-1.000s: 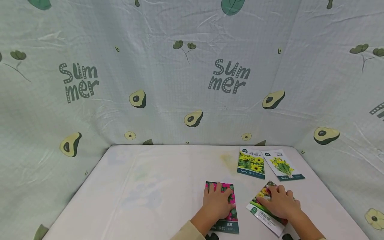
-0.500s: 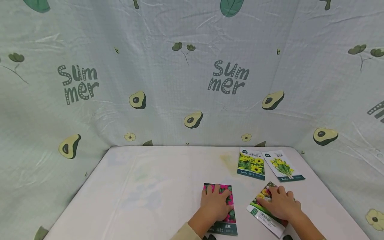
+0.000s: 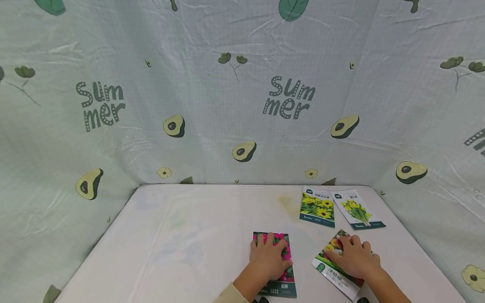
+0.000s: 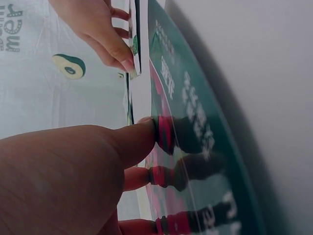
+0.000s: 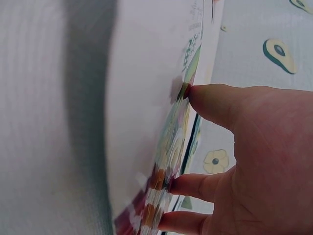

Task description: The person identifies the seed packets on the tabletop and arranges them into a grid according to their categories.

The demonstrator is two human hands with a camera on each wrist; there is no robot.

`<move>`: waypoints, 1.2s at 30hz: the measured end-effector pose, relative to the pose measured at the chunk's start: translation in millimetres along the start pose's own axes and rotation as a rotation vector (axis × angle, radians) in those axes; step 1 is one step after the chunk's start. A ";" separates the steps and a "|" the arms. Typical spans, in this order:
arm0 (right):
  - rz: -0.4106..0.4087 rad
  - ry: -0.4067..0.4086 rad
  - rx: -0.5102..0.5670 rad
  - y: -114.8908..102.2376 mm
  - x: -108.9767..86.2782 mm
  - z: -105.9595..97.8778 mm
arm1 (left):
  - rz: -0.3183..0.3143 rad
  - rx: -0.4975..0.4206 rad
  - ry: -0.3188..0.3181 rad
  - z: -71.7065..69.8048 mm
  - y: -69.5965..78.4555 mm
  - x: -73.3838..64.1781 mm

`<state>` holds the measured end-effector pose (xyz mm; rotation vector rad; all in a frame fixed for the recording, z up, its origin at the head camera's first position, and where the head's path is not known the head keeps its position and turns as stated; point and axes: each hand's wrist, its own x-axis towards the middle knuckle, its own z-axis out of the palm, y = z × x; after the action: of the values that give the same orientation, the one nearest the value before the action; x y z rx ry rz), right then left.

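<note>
Under my left hand [image 3: 266, 260] lies a seed packet with pink flowers and a dark green lower band [image 3: 282, 289]. The fingertips and thumb touch its glossy face, also in the left wrist view, with the fingers spread. To the right, my right hand [image 3: 357, 257] rests its spread fingertips and thumb on a tilted seed packet with mixed flowers and a white end [image 3: 335, 275]. In the right wrist view, that packet's surface [image 5: 168, 142] meets the thumb and fingertips. Each hand hides part of the packet beneath it.
At the table's far right lie two more packets: one with yellow daisy-like flowers [image 3: 317, 207], the other with a yellow bunch on white [image 3: 356, 209]. The white table [image 3: 182, 244] meets a curtain printed with avocados [image 3: 244, 151] at its back edge.
My left hand has slid a little to the left across the table, and the pink-flower packet has moved along with it. The right hand and its packet stay in place.
</note>
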<state>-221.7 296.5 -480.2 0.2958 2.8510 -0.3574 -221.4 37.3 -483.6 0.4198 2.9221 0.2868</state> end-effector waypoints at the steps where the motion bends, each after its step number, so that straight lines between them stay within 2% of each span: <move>1: 0.002 -0.002 0.000 0.0 -0.1 -0.2 | 0.000 0.001 0.002 0.0 -0.7 -0.6; 22: 0.004 -0.014 -0.001 -2.0 -4.6 -1.6 | -0.003 -0.035 -0.012 -5.1 -15.8 -7.4; 36: 0.002 -0.009 0.006 -2.9 -4.8 -2.6 | 0.018 -0.029 0.017 -7.4 -28.2 -12.8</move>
<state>-218.4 293.7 -475.8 0.2977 2.8413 -0.3666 -218.2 5.8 -480.6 0.4416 2.9279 0.3360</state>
